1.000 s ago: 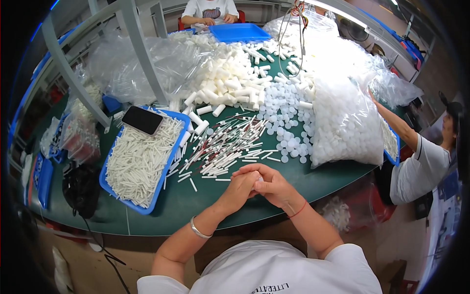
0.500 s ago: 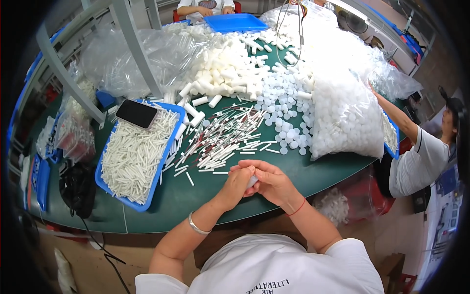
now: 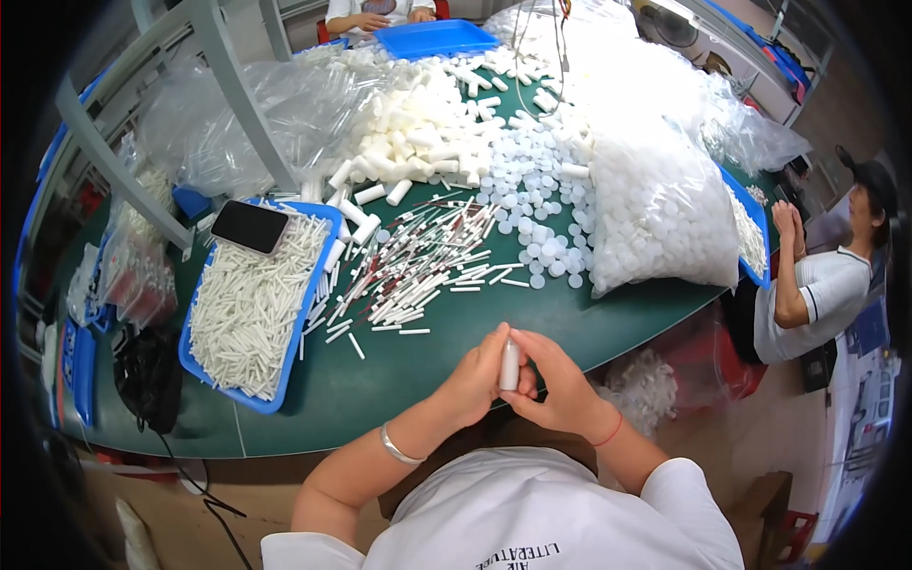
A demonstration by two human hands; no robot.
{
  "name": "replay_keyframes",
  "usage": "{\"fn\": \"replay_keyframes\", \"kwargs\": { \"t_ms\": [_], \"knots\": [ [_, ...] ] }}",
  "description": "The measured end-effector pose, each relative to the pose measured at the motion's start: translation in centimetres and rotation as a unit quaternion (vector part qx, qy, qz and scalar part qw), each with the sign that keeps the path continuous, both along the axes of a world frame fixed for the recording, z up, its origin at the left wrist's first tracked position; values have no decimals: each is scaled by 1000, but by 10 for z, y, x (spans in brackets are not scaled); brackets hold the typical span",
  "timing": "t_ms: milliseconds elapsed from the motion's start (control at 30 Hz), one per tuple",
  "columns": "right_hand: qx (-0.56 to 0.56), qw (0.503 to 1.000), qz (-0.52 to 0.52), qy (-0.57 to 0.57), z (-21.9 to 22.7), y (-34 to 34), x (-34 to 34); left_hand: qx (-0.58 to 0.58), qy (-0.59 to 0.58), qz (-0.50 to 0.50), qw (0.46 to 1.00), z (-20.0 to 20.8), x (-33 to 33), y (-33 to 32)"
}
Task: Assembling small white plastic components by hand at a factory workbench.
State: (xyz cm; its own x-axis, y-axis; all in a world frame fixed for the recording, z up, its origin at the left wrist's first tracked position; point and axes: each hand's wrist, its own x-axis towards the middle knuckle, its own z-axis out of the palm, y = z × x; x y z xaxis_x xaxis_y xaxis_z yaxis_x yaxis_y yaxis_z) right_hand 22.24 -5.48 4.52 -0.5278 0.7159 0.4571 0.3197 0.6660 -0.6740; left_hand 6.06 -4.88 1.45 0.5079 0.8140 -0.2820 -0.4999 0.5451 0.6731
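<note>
Near the table's front edge, my left hand (image 3: 472, 385) and my right hand (image 3: 562, 388) meet around a small white cylindrical tube (image 3: 509, 369) with a narrower top. It stands nearly upright. Both hands are closed on it, the fingertips gathered at its upper end. Just beyond lies a loose heap of thin white sticks (image 3: 404, 294), some with dark red strands among them. Behind these are pale translucent round caps (image 3: 546, 249) and a large heap of thicker white cylinders (image 3: 408, 119).
At left, a blue tray (image 3: 328, 249) full of short white sticks carries a phone (image 3: 249, 227). A bulging clear bag (image 3: 665, 204) of pale caps stands right. Grey metal posts (image 3: 233, 85) rise at left. Co-workers sit at right (image 3: 822, 285) and across the table (image 3: 380, 17).
My hands have turned and parted a little, so the white tube between them now shows almost whole. The right-hand co-worker's arm has drawn back from the bag. The view has shifted slightly.
</note>
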Motion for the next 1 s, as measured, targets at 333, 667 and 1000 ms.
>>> {"fn": "replay_keyframes", "kwargs": {
  "t_ms": [333, 667, 1000],
  "knots": [
    [-271, 927, -247, 76, -30, -83, 126, 432, 524, 127, 723, 40, 8, -2],
    [-291, 854, -376, -213, -204, -175, 223, 592, 665, 116, 440, -20, -43, 79],
    [3, 993, -113, 13, 8, 57, 29, 567, 689, 167, 418, -21, -39, 63]
  ]
}}
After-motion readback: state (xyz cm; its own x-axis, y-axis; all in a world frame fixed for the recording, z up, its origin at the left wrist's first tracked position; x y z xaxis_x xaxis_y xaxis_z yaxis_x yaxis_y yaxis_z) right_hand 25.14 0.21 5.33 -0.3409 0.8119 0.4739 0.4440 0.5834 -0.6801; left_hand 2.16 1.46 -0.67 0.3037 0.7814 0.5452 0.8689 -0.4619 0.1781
